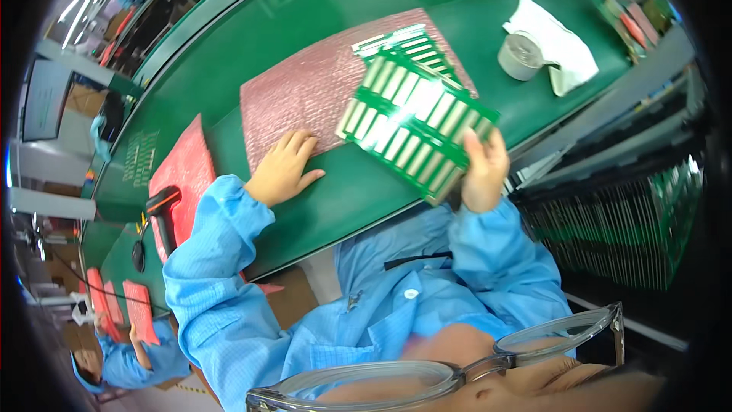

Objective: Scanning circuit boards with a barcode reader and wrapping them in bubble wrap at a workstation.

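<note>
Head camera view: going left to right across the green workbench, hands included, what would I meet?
Black-and-orange handheld scanner, bare left hand, green circuit-board panel with pale rectangular strips held in the right hand, grey cylindrical container.

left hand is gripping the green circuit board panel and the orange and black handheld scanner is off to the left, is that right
Wrong hand: the head view shows the right hand gripping the green circuit board panel; the left hand holds nothing. The orange and black handheld scanner is indeed off left.
</note>
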Available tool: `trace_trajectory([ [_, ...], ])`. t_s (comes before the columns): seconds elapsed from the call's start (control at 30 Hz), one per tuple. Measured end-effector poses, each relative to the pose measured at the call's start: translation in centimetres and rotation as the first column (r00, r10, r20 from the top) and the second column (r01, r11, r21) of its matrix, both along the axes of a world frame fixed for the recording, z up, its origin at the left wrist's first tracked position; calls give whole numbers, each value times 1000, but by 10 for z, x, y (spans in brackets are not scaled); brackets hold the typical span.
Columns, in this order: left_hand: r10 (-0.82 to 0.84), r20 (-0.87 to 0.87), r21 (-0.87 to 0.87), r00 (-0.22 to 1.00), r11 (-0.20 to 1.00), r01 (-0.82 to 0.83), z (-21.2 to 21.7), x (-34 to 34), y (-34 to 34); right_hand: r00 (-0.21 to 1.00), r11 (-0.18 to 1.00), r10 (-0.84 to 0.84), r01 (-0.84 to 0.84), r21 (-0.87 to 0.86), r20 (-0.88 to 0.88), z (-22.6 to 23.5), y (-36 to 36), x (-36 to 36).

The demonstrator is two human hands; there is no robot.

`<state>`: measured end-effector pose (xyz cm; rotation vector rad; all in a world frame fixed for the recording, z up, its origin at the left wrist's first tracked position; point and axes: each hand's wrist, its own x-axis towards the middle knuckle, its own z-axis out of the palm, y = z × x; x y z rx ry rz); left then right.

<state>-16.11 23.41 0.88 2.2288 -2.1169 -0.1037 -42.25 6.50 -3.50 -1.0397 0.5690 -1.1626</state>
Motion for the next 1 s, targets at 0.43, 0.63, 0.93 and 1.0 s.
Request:
trace_trajectory([
  [0.43,0,-320,0,947,1000,0,16,-9,8,897,776,434,-419,472,83,-17,13,-55],
  [0.63,130,-494,43,860,991,-125,24,-16,8,850,699,522,-475,535,72,-13,29,-48],
  [0.93,-25,210,193,977,981,-16,59,-38,35,897,701,438,-383,601,61,-13,46,-48],
  [1.0,36,259,207,965,974,-92,54,-43,41,877,682,476,-416,602,66,-13,48,-50],
])
